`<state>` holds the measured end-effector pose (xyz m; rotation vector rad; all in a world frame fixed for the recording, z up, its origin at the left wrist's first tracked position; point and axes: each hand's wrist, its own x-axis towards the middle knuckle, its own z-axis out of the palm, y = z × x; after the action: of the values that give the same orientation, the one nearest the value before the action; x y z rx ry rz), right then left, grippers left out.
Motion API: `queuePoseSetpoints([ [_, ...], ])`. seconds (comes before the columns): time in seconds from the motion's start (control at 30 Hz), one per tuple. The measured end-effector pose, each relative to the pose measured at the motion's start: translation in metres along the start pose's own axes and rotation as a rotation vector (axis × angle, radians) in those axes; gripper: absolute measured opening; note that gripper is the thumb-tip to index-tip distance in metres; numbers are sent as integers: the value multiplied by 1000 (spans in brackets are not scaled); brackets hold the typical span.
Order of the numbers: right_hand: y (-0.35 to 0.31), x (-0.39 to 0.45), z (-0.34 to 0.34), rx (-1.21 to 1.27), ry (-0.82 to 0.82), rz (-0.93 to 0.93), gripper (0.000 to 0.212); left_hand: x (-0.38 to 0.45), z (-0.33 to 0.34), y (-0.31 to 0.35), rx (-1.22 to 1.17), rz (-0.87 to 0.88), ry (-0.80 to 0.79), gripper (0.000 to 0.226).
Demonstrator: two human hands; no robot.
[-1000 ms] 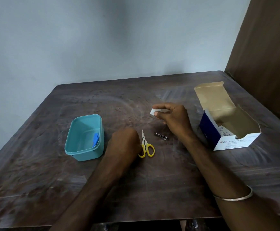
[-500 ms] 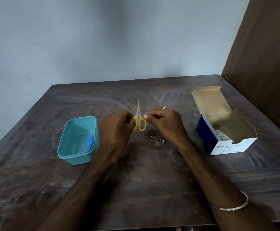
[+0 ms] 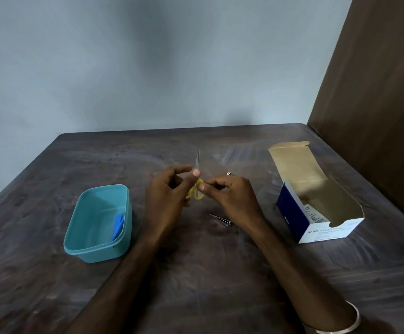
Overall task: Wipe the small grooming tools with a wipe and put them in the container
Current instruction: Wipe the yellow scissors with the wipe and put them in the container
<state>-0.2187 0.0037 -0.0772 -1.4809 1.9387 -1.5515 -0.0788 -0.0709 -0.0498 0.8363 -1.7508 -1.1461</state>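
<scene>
Fingers of the left hand (image 3: 169, 191) pinched the yellow-handled scissors (image 3: 197, 184) near the pivot, thumb tip showing against the blades. Fingers of the right hand (image 3: 229, 196) curled in against the handle loops from the other side, pinching something there; could not tell whether a wipe sat between those fingertips, since none showed plainly. Held above the worktop (image 3: 196, 273), between the two hands, just in front of the body's midline. Pointed up and away, long axis running roughly from the yellow loops near the palms to the slim tip toward the far wall, blades closed together.

Judged as the wiping step on the scissors, not yet ready for stowing. Turned on this: blades stood clear above both hands, nearer the left thumb, so a stroke along the long axis from pivot to tip looked the natural move for the right hand while the left steadied.

Lay well to the left of the hands: the teal container (image 3: 98, 225), open, with a blue tool (image 3: 117, 226) already leaning inside against its right wall. Nearer the left hand than the right, so a drop-in would likely fall to the left. Rested flat on the worktop just under the right wrist: a metal nail clipper (image 3: 220, 220), untouched. Stood open at the right: the box of alcohol swabs (image 3: 316, 213).
</scene>
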Motion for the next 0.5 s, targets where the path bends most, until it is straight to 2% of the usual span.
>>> queuePoseSetpoints([
  [0.17,-1,-1,1,-16,-44,-37,14,-1,-1,-1,20,19,8,12],
  [0.33,-1,1,-3,-6,-1,-68,9,2,-6,-5,-13,32,47,1],
  [0.5,-1,0,-3,-5,-2,-64,9,2,-12,-9,-2,59,85,9],
])
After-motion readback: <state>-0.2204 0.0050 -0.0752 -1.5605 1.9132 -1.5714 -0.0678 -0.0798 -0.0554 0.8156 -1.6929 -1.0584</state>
